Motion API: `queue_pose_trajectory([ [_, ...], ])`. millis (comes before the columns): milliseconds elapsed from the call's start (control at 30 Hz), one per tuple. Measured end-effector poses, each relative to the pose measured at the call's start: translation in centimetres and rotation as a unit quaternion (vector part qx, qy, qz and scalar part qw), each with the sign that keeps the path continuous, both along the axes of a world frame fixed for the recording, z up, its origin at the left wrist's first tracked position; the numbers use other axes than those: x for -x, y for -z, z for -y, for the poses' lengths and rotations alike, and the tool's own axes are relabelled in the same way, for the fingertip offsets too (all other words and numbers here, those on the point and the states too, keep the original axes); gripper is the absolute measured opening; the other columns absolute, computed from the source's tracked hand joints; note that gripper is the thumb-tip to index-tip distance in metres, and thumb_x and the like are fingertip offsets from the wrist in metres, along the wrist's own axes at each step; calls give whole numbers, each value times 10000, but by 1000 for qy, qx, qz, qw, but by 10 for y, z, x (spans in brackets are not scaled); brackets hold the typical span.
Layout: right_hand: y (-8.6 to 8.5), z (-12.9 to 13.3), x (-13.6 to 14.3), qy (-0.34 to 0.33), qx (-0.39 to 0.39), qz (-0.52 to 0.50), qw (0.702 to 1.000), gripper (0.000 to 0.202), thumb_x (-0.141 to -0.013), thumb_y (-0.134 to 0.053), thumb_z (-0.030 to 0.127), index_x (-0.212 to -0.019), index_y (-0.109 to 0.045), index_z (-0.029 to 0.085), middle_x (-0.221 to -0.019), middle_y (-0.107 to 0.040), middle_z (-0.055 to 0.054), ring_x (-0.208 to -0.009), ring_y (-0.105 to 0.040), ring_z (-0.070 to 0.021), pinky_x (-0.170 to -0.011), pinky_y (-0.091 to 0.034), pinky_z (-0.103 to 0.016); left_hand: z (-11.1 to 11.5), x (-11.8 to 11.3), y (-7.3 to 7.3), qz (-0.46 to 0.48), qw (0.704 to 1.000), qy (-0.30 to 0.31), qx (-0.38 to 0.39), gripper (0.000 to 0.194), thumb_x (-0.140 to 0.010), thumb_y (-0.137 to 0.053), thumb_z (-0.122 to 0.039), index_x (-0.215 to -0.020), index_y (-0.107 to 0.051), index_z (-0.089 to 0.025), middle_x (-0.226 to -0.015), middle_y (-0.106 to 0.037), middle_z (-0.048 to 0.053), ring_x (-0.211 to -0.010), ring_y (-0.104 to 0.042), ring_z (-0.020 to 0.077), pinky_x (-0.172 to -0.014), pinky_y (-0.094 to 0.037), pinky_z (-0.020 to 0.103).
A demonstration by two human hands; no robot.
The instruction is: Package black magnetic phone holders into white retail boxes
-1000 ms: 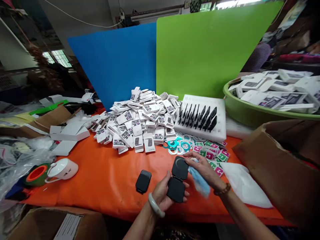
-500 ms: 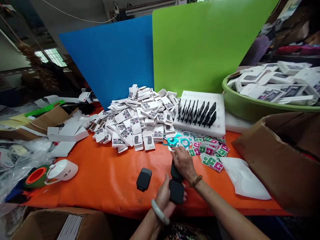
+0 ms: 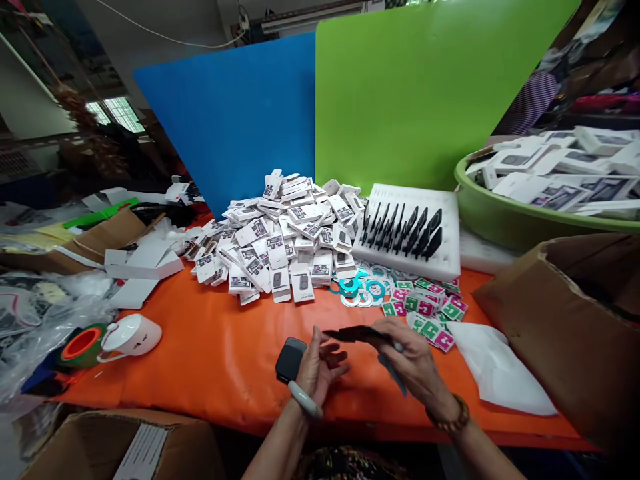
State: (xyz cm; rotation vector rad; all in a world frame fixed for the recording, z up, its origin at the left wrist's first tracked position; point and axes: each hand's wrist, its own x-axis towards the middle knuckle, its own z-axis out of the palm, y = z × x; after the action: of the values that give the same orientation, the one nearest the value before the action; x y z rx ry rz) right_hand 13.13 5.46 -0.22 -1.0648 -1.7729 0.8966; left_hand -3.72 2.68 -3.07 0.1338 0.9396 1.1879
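My right hand (image 3: 413, 363) is closed on a dark flat device (image 3: 363, 335), seen nearly edge-on, with a bluish-grey flat piece (image 3: 393, 373) below its fingers. My left hand (image 3: 323, 365) has its fingers apart near the device's left end and holds nothing that shows. A second black device (image 3: 291, 359) lies on the orange table cover beside my left wrist. Beyond my hands are teal and white rings (image 3: 361, 287), green and pink cards (image 3: 425, 307), and a heap of small white boxes (image 3: 280, 240).
A white foam tray (image 3: 450, 263) holds upright black devices. At right are a green basin (image 3: 525, 223) of white boxes, a cardboard box (image 3: 555, 333) and a white sheet (image 3: 503, 373). At left stand a white mug (image 3: 135, 335) and tape rolls (image 3: 83, 343); another carton (image 3: 190, 440) is below.
The dark device that lay across my left palm is now in my right hand, which has moved right and down. My left hand has moved left and is open. The view has shifted slightly.
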Motion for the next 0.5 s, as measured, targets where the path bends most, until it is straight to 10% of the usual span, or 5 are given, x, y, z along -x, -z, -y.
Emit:
queue_pose_trajectory([
  [167,14,34,18,-70,-224,92,968,271,-818,-519,120,-1038,-636,227,-873,-607,-73,-777,-577,-160,-658,-489,-263,4,-4,-7,181,981,69,-15,514,-890,-337,-498,-903,-615,-66,-829,-654,139,-808,-627,223,-791,-457,348],
  [333,-1,47,8,-214,-28,117,969,251,-818,-591,269,-1065,-596,229,-989,-606,-65,-882,-594,-158,-745,-512,-242,6,5,-8,182,978,100,3,605,-885,-304,-527,-942,-641,-28,-830,-665,166,-828,-633,235,-788,-461,328],
  [500,-6,55,30,-59,-117,100,986,200,-866,-478,219,-1014,-609,196,-954,-618,-86,-885,-586,-186,-759,-516,-311,10,-5,-2,187,975,118,-12,570,-849,-379,-550,-922,-654,-57,-864,-659,159,-850,-625,248,-803,-469,362],
])
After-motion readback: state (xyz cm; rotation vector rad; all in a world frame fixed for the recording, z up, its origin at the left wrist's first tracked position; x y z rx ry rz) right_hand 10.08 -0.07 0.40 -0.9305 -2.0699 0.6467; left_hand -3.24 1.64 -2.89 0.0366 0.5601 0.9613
